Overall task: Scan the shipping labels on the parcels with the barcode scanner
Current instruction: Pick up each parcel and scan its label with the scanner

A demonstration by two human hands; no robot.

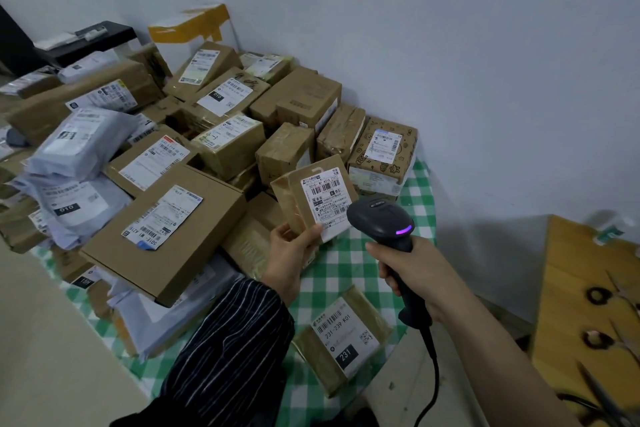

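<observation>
My left hand holds a small flat brown parcel upright by its lower edge, its white shipping label facing me. My right hand grips the handle of a black corded barcode scanner, whose head sits just right of the label and shows a purple light. Another small brown parcel with a label marked 231 lies on the green checked tablecloth below my hands.
A big heap of cardboard boxes and grey mailer bags fills the table to the left and back, against the white wall. A wooden table with scissors stands at the right. The scanner's cable hangs down.
</observation>
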